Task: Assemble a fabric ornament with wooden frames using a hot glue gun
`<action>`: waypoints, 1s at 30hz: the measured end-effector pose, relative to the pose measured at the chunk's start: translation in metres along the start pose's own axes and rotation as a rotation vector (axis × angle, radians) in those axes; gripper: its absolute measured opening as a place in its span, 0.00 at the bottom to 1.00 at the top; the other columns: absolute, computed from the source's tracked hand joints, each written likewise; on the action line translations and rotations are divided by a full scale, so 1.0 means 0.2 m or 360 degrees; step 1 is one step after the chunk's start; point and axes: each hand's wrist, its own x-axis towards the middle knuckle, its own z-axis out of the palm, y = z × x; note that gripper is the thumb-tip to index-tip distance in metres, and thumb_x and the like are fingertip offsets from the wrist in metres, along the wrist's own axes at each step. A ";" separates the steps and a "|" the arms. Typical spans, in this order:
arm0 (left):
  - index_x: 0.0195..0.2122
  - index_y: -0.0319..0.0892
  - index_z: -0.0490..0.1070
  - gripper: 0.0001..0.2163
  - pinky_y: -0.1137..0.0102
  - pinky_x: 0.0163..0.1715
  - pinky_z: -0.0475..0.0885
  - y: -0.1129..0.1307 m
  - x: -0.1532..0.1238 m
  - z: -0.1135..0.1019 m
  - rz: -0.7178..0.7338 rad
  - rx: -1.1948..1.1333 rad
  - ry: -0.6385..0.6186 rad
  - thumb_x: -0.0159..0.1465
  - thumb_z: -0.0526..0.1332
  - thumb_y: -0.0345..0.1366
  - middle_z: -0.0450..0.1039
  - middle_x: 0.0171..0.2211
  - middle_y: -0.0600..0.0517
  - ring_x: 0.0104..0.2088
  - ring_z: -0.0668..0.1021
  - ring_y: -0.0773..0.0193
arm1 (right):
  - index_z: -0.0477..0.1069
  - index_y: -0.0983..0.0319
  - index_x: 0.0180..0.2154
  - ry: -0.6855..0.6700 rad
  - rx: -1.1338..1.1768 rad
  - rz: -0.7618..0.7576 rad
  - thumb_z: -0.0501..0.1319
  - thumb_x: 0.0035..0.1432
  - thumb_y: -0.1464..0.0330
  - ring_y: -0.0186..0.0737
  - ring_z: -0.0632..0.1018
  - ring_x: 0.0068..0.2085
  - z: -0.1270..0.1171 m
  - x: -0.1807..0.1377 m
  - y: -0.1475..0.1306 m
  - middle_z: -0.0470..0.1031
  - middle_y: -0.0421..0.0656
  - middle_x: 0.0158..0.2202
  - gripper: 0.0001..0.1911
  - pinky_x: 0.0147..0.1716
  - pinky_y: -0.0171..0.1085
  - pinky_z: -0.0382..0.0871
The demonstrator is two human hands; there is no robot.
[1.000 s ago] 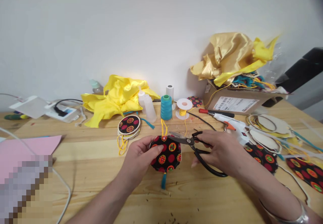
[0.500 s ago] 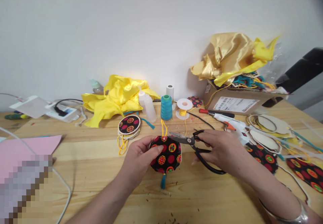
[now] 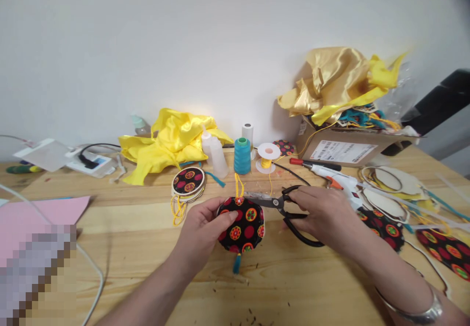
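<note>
My left hand pinches the left edge of a round black fabric ornament printed with red and orange circles. It has a yellow cord loop on top and a teal tassel hanging below. My right hand grips black-handled scissors. Their blades point left and touch the ornament's top edge near the yellow loop. Both hands hover just above the wooden table.
A finished ornament, yellow cloth, a teal thread cone, squeeze bottles and a yellow cord spool lie behind. A glue gun, a cardboard box and more fabric discs are at right; pink paper at left.
The scissors and my right hand have shifted slightly left and up along the ornament's top edge. My left hand still holds the ornament in place.
</note>
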 end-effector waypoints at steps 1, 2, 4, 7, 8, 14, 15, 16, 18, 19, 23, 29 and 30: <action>0.34 0.40 0.79 0.10 0.70 0.29 0.76 0.00 0.00 0.00 0.0000 0.0007 0.0006 0.50 0.69 0.34 0.82 0.29 0.49 0.27 0.81 0.60 | 0.72 0.63 0.28 0.0013 -0.0011 -0.0015 0.63 0.51 0.65 0.37 0.75 0.26 0.00 0.00 0.00 0.75 0.43 0.25 0.08 0.24 0.33 0.56; 0.34 0.40 0.79 0.10 0.70 0.29 0.76 0.00 0.00 0.00 0.0004 0.0014 0.0012 0.50 0.69 0.34 0.82 0.29 0.49 0.27 0.81 0.60 | 0.72 0.63 0.28 0.0023 -0.0021 -0.0026 0.63 0.52 0.65 0.37 0.75 0.27 0.00 0.00 0.00 0.75 0.43 0.25 0.08 0.24 0.33 0.56; 0.34 0.40 0.79 0.09 0.70 0.29 0.76 0.00 0.00 0.00 0.0013 0.0015 0.0014 0.50 0.69 0.34 0.82 0.30 0.49 0.28 0.81 0.61 | 0.72 0.63 0.28 0.0044 -0.0039 -0.0038 0.62 0.52 0.65 0.37 0.75 0.27 0.00 0.00 0.00 0.75 0.43 0.25 0.07 0.24 0.33 0.57; 0.34 0.40 0.79 0.09 0.70 0.30 0.76 0.00 0.00 0.00 0.0015 -0.0002 -0.0002 0.50 0.69 0.33 0.82 0.29 0.49 0.28 0.81 0.60 | 0.72 0.63 0.28 0.0063 -0.0076 -0.0058 0.61 0.53 0.66 0.37 0.75 0.27 0.01 0.00 0.01 0.76 0.43 0.25 0.07 0.24 0.34 0.57; 0.34 0.40 0.79 0.09 0.70 0.30 0.76 0.00 0.00 0.00 0.0014 -0.0009 -0.0005 0.50 0.69 0.33 0.81 0.29 0.49 0.29 0.81 0.60 | 0.72 0.63 0.28 0.0072 -0.0091 -0.0068 0.61 0.53 0.66 0.37 0.75 0.26 0.01 0.00 0.01 0.76 0.43 0.25 0.07 0.24 0.34 0.57; 0.35 0.40 0.79 0.11 0.70 0.29 0.76 0.00 0.01 0.00 0.0010 -0.0026 0.0026 0.50 0.70 0.34 0.82 0.30 0.48 0.28 0.81 0.60 | 0.72 0.62 0.27 0.0108 -0.0087 0.0027 0.60 0.55 0.60 0.36 0.74 0.25 0.02 0.00 0.01 0.76 0.42 0.24 0.12 0.23 0.34 0.55; 0.35 0.40 0.79 0.11 0.70 0.29 0.76 0.00 0.01 -0.01 0.0008 -0.0046 0.0039 0.50 0.70 0.33 0.82 0.30 0.48 0.28 0.81 0.60 | 0.71 0.62 0.26 0.0116 -0.0040 0.0091 0.60 0.55 0.58 0.36 0.74 0.24 0.02 0.00 0.01 0.75 0.42 0.24 0.14 0.23 0.34 0.55; 0.35 0.40 0.79 0.11 0.70 0.29 0.76 0.00 0.01 -0.01 0.0000 -0.0072 0.0047 0.50 0.70 0.33 0.82 0.30 0.48 0.28 0.81 0.60 | 0.71 0.62 0.25 0.0119 0.0018 0.0168 0.60 0.55 0.56 0.35 0.73 0.23 0.01 0.00 0.01 0.74 0.42 0.23 0.16 0.22 0.34 0.55; 0.36 0.40 0.79 0.11 0.68 0.29 0.77 0.00 0.01 0.00 -0.0019 -0.0132 0.0057 0.50 0.70 0.33 0.82 0.31 0.48 0.27 0.81 0.59 | 0.68 0.61 0.23 0.0099 0.0127 0.0337 0.59 0.54 0.53 0.34 0.71 0.21 -0.01 0.02 0.01 0.72 0.41 0.21 0.19 0.21 0.33 0.56; 0.36 0.39 0.78 0.12 0.68 0.29 0.77 0.00 0.01 0.00 -0.0024 -0.0164 0.0065 0.50 0.70 0.33 0.82 0.31 0.48 0.28 0.82 0.59 | 0.67 0.61 0.22 0.0075 0.0161 0.0416 0.59 0.54 0.52 0.34 0.70 0.20 -0.02 0.02 0.01 0.71 0.40 0.19 0.20 0.21 0.33 0.56; 0.39 0.37 0.77 0.14 0.65 0.31 0.78 0.02 0.02 0.01 -0.0029 -0.0280 0.0095 0.51 0.69 0.32 0.82 0.33 0.46 0.30 0.82 0.56 | 0.65 0.60 0.20 -0.0174 0.0132 0.0549 0.61 0.52 0.54 0.35 0.68 0.18 -0.05 0.03 0.03 0.70 0.40 0.17 0.18 0.19 0.33 0.53; 0.39 0.37 0.78 0.13 0.66 0.33 0.78 0.02 0.03 0.01 0.0056 -0.0382 0.0141 0.51 0.68 0.31 0.82 0.35 0.46 0.33 0.82 0.56 | 0.71 0.59 0.26 -0.0627 0.0137 0.0360 0.60 0.50 0.70 0.38 0.74 0.26 -0.08 -0.04 0.01 0.75 0.42 0.26 0.02 0.24 0.34 0.58; 0.39 0.38 0.78 0.12 0.66 0.33 0.78 0.02 0.04 0.01 0.0065 -0.0403 0.0143 0.52 0.68 0.30 0.82 0.35 0.46 0.33 0.82 0.56 | 0.72 0.59 0.27 -0.0670 0.0207 0.0340 0.59 0.49 0.72 0.38 0.75 0.27 -0.08 -0.05 -0.01 0.76 0.42 0.27 0.03 0.24 0.34 0.59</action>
